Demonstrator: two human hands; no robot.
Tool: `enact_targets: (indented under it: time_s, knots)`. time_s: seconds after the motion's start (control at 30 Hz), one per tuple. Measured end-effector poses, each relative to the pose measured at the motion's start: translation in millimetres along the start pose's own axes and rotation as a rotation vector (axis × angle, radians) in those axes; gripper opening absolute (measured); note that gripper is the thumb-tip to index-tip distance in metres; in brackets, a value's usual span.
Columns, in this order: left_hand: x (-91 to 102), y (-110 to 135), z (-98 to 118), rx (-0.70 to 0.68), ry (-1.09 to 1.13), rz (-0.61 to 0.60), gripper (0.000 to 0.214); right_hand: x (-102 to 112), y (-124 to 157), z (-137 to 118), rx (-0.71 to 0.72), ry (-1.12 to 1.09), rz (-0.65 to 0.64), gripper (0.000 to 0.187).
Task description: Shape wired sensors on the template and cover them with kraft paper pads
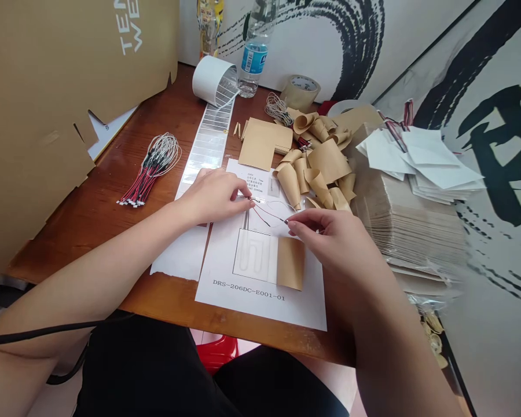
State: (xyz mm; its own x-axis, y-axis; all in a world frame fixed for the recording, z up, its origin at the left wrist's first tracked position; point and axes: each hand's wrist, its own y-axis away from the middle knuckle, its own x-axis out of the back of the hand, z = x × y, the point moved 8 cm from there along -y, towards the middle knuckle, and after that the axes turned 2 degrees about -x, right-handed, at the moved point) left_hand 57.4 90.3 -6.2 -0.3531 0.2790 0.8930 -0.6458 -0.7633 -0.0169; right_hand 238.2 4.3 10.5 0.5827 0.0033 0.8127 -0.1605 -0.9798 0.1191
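Observation:
A thin wire lead (269, 216) with red, dark and white strands runs between my two hands above a printed sheet (252, 307). My left hand (219, 194) pinches one part of it near the top of the sheet, thumb and forefinger closed. Between the thumb and forefinger of my right hand (319, 229) is a dark end of the wire. Below the wire, a white rectangular piece with a looped line pattern (255, 255) lies on the sheet. A brown paper flap (290, 263) adjoins its right side.
Bundled wire leads (150, 168) lie left on the wooden table (91, 197). A label strip (211, 133) runs back to its roll. Behind are brown paper squares (260, 145), curled brown pieces (316, 174), tape (301, 91) and a bottle (254, 58). A bagged stack (417, 231) stands right, a carton (69, 75) left.

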Motion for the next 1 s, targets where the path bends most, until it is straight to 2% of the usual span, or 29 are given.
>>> enact_targets:
  time_s: [0.27, 0.43, 0.63, 0.83, 0.9, 1.0]
  knots:
    - [-1.7, 0, -1, -0.01, -0.002, 0.004, 0.038, 0, -5, 8, 0.082, 0.076, -0.036, 0.016]
    - [-0.9, 0, -1, -0.003, -0.001, 0.003, 0.036, 3, -7, 7, 0.166, 0.115, 0.005, 0.015]
    - [-1.4, 0, -1, 0.001, -0.008, -0.006, 0.038, 2, -8, 13, 0.019, 0.074, -0.057, 0.016]
    - [-1.3, 0, 0, 0.003, 0.003, -0.004, 0.038, -6, -12, 17, -0.054, 0.052, -0.108, 0.013]
    - [-0.9, 0, -1, 0.003, 0.002, -0.005, 0.038, -9, -13, 21, -0.065, 0.054, -0.117, 0.013]
    - [-1.0, 0, -1, 0.007, 0.003, -0.007, 0.037, -10, -16, 24, -0.005, 0.052, -0.08, 0.013]
